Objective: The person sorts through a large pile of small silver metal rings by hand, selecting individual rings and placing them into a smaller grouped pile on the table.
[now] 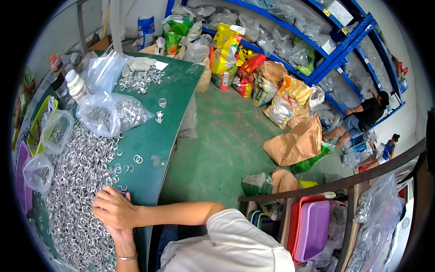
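My right hand (114,207) reaches in from the right with its fingers curled together, at the right edge of a big heap of silver metal rings (84,172). Under it is my left hand (121,234), mostly covered, with a bracelet (127,257) on its wrist. Whatever is between the two hands is hidden. A few loose rings (137,159) lie on the green tabletop (147,136) beyond my hands. Farther up, a clear plastic bag (97,119) of rings lies open on the heap.
A white bottle (76,85), work gloves (138,65) and a smaller ring pile (141,80) stand farther along the table. At left are purple (22,181) and yellow-green bins (40,120). Full sacks (294,140) line the floor by blue shelving (317,72); two people are at the far right.
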`<state>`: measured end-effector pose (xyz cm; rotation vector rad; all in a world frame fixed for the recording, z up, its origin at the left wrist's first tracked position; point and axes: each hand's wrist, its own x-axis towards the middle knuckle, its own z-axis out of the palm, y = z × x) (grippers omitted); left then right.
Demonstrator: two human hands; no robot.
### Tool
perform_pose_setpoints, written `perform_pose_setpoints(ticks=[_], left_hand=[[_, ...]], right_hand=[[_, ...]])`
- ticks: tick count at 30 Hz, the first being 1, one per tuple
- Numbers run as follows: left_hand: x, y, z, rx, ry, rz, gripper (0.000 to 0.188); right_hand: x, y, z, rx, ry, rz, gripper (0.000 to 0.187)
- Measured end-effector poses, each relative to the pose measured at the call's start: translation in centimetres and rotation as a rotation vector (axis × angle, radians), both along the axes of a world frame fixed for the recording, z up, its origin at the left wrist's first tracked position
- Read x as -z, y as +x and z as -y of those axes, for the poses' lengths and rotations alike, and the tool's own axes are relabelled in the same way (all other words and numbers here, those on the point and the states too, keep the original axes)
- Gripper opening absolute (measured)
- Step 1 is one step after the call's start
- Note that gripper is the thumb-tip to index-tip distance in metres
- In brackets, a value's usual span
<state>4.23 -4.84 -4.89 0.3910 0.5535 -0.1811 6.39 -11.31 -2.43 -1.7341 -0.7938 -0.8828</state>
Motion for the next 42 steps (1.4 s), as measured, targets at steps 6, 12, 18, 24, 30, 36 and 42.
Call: perform_pose_setpoints(ticks=[6, 12, 18, 24, 30, 36, 42], left_hand=[[-3.3, -1.0, 0.6, -0.086, 0.050, -0.225, 0.017], [-2.2, -4.2, -2.7, -0.110, -0.470, -0.058, 0.021], [-4.9, -5.6, -3.3, -0.227, -0.315, -0.211, 0.025], [-1.7, -7.2, -3.5, -0.037, -0.220, -0.008, 0.022], [-1.6, -7.7, -3.3, 0.054, 0.226, 0.076, 0.026], [-1.6, -7.7, -4.2, 0.023, 0.110, 0.121, 0.031], [-0.7, -7.8, -4.6, 0.014, -0.175, 0.013, 0.027]], right_hand=[[-0.5, 1.0, 0.9, -0.091, -0.026, 0.129, 0.014], [-1.3, 3.4, 4.1, -0.064, 0.153, -0.549, 0.007], [0.9, 4.4, 5.9, -0.186, -0.445, -0.504, 0.018], [1.8, 3.3, 3.2, -0.198, -0.708, -0.267, 0.028], [2.6, 4.6, 3.4, -0.195, -0.672, -0.185, 0.015], [3.7, 5.0, 4.7, -0.416, -0.064, -0.902, 0.007], [1.5, 5.2, 4.0, -0.803, 0.731, -1.515, 0.015]])
